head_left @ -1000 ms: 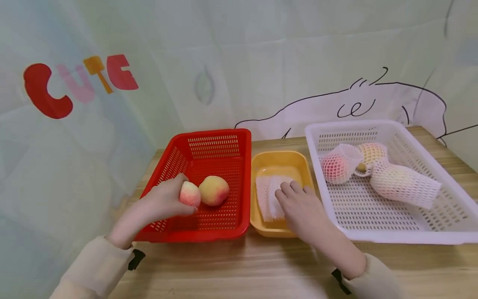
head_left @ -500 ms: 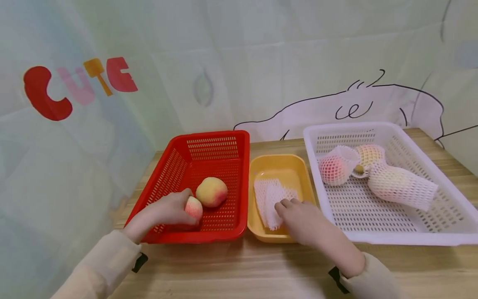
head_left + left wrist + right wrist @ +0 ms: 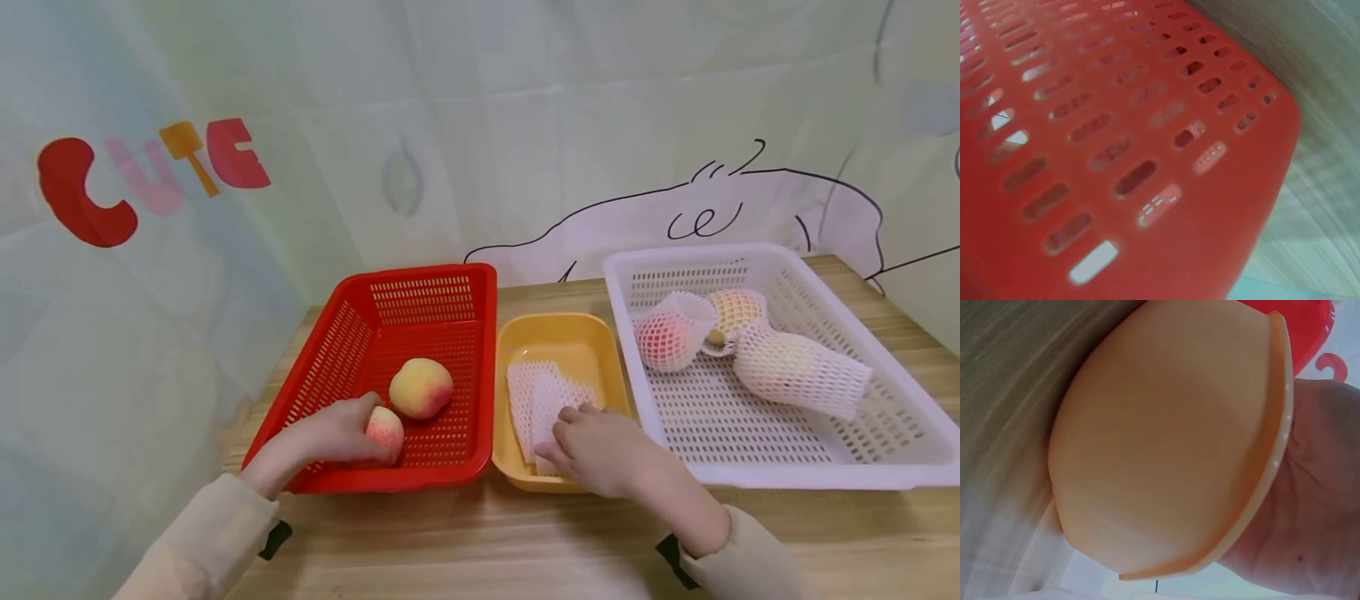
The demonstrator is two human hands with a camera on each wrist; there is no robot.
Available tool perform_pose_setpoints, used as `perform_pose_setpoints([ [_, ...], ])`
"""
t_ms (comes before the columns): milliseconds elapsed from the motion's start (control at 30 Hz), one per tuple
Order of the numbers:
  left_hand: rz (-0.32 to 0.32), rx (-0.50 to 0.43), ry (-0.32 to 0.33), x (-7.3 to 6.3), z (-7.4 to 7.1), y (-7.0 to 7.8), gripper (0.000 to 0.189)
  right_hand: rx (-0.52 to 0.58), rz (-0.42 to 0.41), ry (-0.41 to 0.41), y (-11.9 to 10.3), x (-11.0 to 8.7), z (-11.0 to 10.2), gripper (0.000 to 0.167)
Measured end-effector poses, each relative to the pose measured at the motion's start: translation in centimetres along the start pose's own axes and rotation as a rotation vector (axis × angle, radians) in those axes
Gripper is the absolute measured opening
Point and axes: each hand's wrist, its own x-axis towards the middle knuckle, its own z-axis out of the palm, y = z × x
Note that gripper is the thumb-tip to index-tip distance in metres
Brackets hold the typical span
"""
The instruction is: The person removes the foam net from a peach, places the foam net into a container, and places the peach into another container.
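In the head view my left hand [image 3: 333,435] grips a pink-white peach [image 3: 386,432] near the front of the red basket [image 3: 489,367]. A second, yellow peach [image 3: 421,388] with a red blush lies just behind it. My right hand [image 3: 611,450] reaches into the small yellow tray [image 3: 555,323], pinching the near part of a white foam fruit net [image 3: 553,398] between thumb and fingers. Another foam net [image 3: 521,392] lies flat under it. The left wrist view shows only the basket wall [image 3: 1197,225]; in the right wrist view the tray's side [image 3: 1166,437] hides my fingertips.
On the right stands a white basket [image 3: 780,477] holding several peaches in foam nets, among them a pink one [image 3: 666,337] and a pale one [image 3: 780,367]. All containers sit side by side on a wooden table [image 3: 480,550], with a printed curtain [image 3: 525,150] behind.
My left hand has drawn its peach toward the basket's front, away from the yellow one. My right hand has slid toward the tray's near side, and the upper foam net has shifted forward with it.
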Motion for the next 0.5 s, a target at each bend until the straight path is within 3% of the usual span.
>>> perform_pose_setpoints([
  [233,-0.01,0.038,0.014,-0.6,-0.53,-0.27,0.071,-0.09,-0.047,0.037,-0.18,-0.45,-0.22,0.019],
  [500,-0.02,0.042,0.012,-0.61,-0.74,-0.34,0.081,-0.085,-0.098,0.136,-0.23,-0.69,-0.88,0.016],
])
